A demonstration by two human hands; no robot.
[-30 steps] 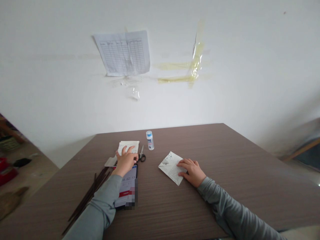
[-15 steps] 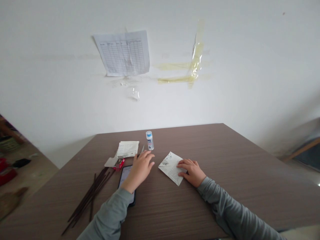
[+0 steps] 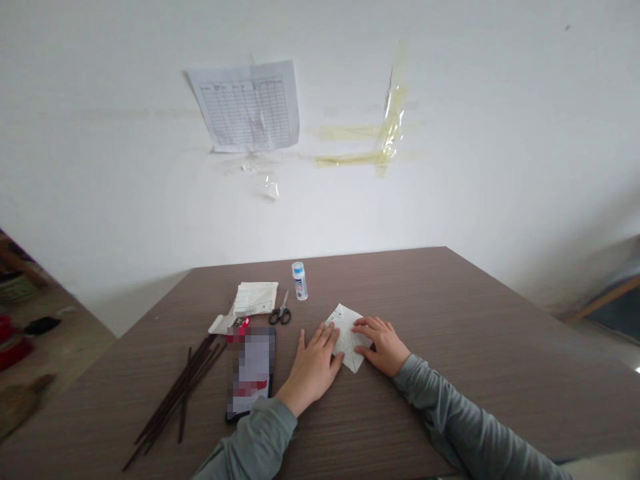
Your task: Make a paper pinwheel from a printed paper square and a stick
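A folded square of printed paper (image 3: 349, 341) lies on the table like a diamond, with crease lines across its face. My left hand (image 3: 314, 365) rests flat on its left side, fingers stretched out and thumb apart. From the right, my right hand (image 3: 384, 343) lies over the paper's other side, its fingers on top and its thumb apart from them. Both hands are open, and together they cover the left and right corners of the sheet. Left of my left hand lies a phone (image 3: 253, 373), its screen blurred out.
A white bottle with a blue band (image 3: 300, 281) stands at the back, near black-handled scissors (image 3: 280, 315). Stacked papers (image 3: 257, 298), a small red box (image 3: 242, 327) and several dark thin sticks (image 3: 175, 393) lie to the left. The wall (image 3: 345, 213) rises behind the table.
My left hand has come right and down, from above the phone and scissors onto the left side of the folded paper, uncovering both. My right hand has barely moved.
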